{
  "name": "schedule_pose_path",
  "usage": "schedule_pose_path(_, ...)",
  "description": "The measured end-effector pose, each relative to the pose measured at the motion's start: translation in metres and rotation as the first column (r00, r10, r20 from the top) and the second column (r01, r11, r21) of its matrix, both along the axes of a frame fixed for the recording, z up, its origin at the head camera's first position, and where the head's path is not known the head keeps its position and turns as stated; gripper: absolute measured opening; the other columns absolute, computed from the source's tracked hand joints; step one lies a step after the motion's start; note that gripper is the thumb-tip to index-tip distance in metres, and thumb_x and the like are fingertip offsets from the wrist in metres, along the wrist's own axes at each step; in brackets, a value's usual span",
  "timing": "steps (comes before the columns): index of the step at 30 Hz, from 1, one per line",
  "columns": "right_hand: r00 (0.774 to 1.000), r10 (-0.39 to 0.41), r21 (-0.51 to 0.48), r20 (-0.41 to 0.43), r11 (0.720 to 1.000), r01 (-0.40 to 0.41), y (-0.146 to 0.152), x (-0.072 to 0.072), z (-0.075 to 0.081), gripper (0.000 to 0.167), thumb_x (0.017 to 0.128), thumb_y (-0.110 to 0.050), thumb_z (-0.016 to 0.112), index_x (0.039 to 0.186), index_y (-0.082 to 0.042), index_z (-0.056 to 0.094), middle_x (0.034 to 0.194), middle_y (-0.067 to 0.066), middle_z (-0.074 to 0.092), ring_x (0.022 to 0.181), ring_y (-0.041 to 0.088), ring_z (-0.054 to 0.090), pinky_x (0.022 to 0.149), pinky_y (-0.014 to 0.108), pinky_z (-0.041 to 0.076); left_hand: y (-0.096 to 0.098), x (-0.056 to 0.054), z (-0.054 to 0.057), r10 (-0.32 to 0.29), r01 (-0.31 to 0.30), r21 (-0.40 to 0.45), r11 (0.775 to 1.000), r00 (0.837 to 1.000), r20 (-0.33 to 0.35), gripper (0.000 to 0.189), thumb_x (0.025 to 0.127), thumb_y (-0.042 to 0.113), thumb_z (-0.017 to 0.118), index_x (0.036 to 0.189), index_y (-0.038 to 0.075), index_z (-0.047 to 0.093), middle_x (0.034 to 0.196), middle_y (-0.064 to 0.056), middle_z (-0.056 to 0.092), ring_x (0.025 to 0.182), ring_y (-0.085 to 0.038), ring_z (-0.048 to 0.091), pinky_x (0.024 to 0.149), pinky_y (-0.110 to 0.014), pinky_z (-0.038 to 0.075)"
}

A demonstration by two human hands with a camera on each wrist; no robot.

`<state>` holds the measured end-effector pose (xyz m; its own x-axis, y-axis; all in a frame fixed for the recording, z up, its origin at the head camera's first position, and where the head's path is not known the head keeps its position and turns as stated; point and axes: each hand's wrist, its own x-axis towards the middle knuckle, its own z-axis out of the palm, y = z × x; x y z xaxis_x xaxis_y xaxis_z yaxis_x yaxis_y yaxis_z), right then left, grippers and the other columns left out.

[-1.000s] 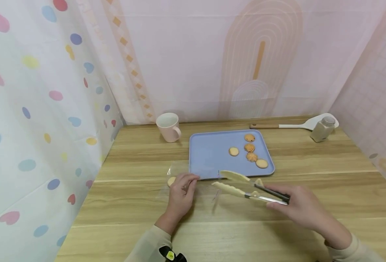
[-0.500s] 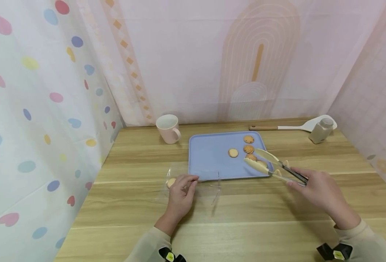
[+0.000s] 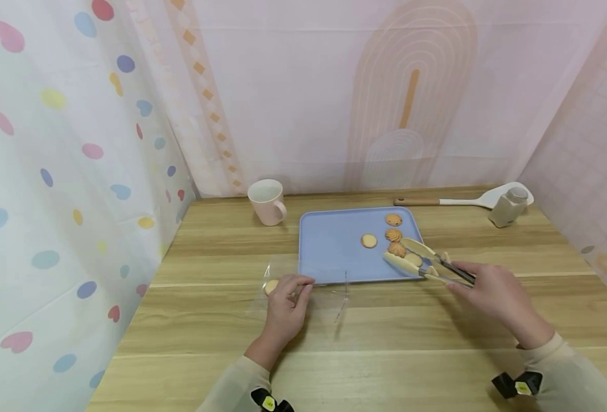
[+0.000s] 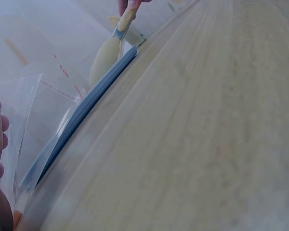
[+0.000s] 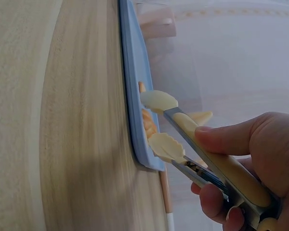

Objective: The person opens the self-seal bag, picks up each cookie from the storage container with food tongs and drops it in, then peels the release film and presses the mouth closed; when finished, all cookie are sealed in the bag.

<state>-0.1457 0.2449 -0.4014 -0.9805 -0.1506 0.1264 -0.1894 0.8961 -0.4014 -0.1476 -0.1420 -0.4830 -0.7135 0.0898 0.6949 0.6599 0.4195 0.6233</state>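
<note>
My right hand (image 3: 501, 300) grips kitchen tongs (image 3: 402, 263) with cream tips, parted over the right front corner of the blue tray (image 3: 329, 240). Between the tips lie a pale round cookie (image 3: 413, 260) and part of a flower-shaped cookie (image 3: 397, 249). A swirled cookie (image 3: 393, 235), a dotted cookie (image 3: 393, 219) and another pale round cookie (image 3: 369, 241) are also on the tray. My left hand (image 3: 285, 309) pinches the edge of a clear plastic bag (image 3: 324, 303) at the tray's front left. A cookie (image 3: 270, 287) shows inside the bag, partly hidden by the fingers.
Behind the tray's left side stands a pink mug (image 3: 267, 203). A spatula (image 3: 458, 202) with a wooden handle lies at the back right, beside a glass shaker jar (image 3: 508, 207). Patterned curtains (image 3: 303, 97) hang along the table's back and sides.
My right hand has carried the tongs rightward, from over the bag to the cookies at the tray's right front corner. The left hand keeps its place at the bag.
</note>
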Motion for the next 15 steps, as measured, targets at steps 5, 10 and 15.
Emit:
schedule_pose_path(5,1.000,0.010,0.028,0.018,1.000,-0.011,-0.006,0.000,-0.001,0.053,0.084,-0.035,0.073,0.127,-0.006,0.063,0.051,-0.006,0.025,0.046,0.013,0.030,0.043,0.029,0.026,0.000,-0.001,-0.001,-0.002,0.002,0.000,1.000,1.000,-0.006,0.010,0.092,0.001,0.062,0.097,0.004,0.069,0.096,-0.004,0.067,0.093,-0.021,0.061,0.079,-0.024,0.048)
schedule_pose_path(10,0.999,0.034,0.026,0.011,0.999,-0.034,-0.016,0.002,-0.001,0.051,0.083,-0.033,0.074,0.126,-0.007,0.064,0.049,-0.007,0.026,0.043,0.012,0.032,0.041,0.028,0.028,0.000,0.000,-0.001,0.002,-0.002,-0.003,1.000,1.000,0.008,0.010,0.092,0.002,0.061,0.097,0.005,0.069,0.096,-0.004,0.067,0.094,-0.020,0.061,0.079,-0.025,0.048)
schedule_pose_path(15,0.998,0.062,0.016,-0.017,0.998,-0.061,-0.027,0.004,-0.001,0.047,0.082,-0.032,0.076,0.123,-0.010,0.066,0.050,-0.009,0.024,0.044,0.010,0.028,0.040,0.028,0.026,0.000,0.000,-0.001,0.001,-0.001,-0.007,1.000,1.000,0.000,0.010,0.092,0.001,0.061,0.097,0.005,0.069,0.095,-0.004,0.067,0.093,-0.021,0.061,0.080,-0.026,0.048)
